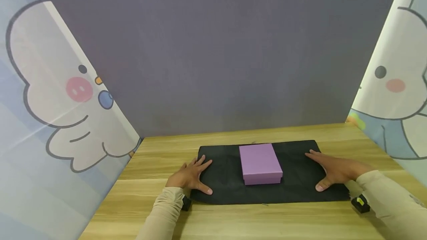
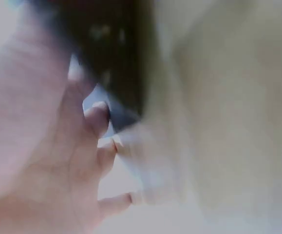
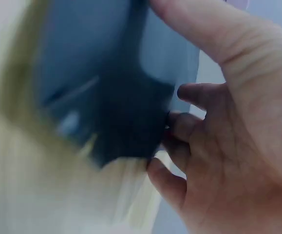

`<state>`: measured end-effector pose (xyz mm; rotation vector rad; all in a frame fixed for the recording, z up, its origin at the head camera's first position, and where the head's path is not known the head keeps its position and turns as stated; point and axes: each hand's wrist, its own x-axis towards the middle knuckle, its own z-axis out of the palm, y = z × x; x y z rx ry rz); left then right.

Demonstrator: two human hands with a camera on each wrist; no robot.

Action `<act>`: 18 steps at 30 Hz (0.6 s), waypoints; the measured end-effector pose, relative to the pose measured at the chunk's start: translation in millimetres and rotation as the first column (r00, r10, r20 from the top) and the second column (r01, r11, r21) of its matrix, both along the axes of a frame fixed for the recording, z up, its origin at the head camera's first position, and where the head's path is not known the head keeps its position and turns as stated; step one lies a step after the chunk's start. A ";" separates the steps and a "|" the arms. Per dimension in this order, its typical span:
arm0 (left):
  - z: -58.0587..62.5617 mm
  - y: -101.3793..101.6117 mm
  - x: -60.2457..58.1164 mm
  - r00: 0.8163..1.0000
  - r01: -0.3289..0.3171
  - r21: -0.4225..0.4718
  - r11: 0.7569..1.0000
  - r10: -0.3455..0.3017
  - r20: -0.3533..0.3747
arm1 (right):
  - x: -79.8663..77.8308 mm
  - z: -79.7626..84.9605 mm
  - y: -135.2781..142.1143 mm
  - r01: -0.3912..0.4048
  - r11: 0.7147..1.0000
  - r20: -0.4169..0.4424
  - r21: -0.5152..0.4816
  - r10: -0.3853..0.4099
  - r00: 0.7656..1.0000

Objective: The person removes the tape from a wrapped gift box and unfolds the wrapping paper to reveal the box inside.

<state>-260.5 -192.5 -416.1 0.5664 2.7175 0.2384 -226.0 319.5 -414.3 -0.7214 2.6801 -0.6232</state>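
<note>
A purple lidded box point(image 1: 261, 161) rests on a flat black sheet point(image 1: 222, 182) near the middle of the table. At the sheet's left edge is my left hand point(image 1: 187, 178), its fingers spread and the thumb over the sheet. My right hand point(image 1: 338, 169) lies at the right edge with fingers and thumb spread apart. Neither hand touches the box. The right wrist view shows the dark sheet point(image 3: 116, 97) close to the fingertips of the right hand point(image 3: 233, 141). Blur in the left wrist view hides how the left hand point(image 2: 67, 161) meets the sheet.
The wooden table point(image 1: 233, 221) extends around the sheet. A grey panel point(image 1: 213, 55) stands behind it, with cartoon-printed cloths at both sides. A small black device point(image 1: 360, 203) is worn at the right wrist, and another point(image 1: 186, 203) at the left.
</note>
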 end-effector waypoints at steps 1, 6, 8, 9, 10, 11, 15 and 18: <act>-2.4 -2.1 -0.4 1.000 -0.002 0.011 1.000 0.002 0.001 | 0.8 -2.5 5.3 -0.004 1.000 -0.004 -0.015 0.004 1.000; -6.4 -11.1 -3.9 1.000 0.020 0.075 0.997 -0.021 0.016 | 6.3 -16.9 32.6 -0.018 0.999 -0.077 -0.033 0.015 0.997; -6.9 -16.6 -4.3 0.999 0.026 0.107 0.994 -0.030 0.029 | 9.0 -20.9 41.0 -0.014 0.999 -0.088 -0.035 0.011 0.996; -7.6 -19.5 -4.2 0.999 0.031 0.120 0.992 -0.036 0.037 | 10.3 -21.5 44.0 -0.010 0.999 -0.090 -0.032 0.007 0.996; -8.5 -22.9 -4.2 0.998 0.038 0.134 0.990 -0.044 0.041 | 11.3 -21.7 46.1 -0.003 1.000 -0.091 -0.025 0.000 0.996; -8.9 -26.3 -4.2 0.998 0.044 0.149 0.988 -0.052 0.047 | 11.9 -22.0 47.6 -0.002 1.000 -0.098 -0.021 0.000 0.995; -8.9 -34.1 -4.8 0.995 0.053 0.210 0.976 -0.069 0.066 | 14.0 -22.2 49.4 -0.005 1.000 -0.175 0.013 0.007 0.985; -9.6 -35.6 -5.4 0.997 0.023 0.287 0.958 -0.043 0.061 | 18.3 -22.6 48.6 0.008 1.000 -0.269 0.017 -0.003 0.963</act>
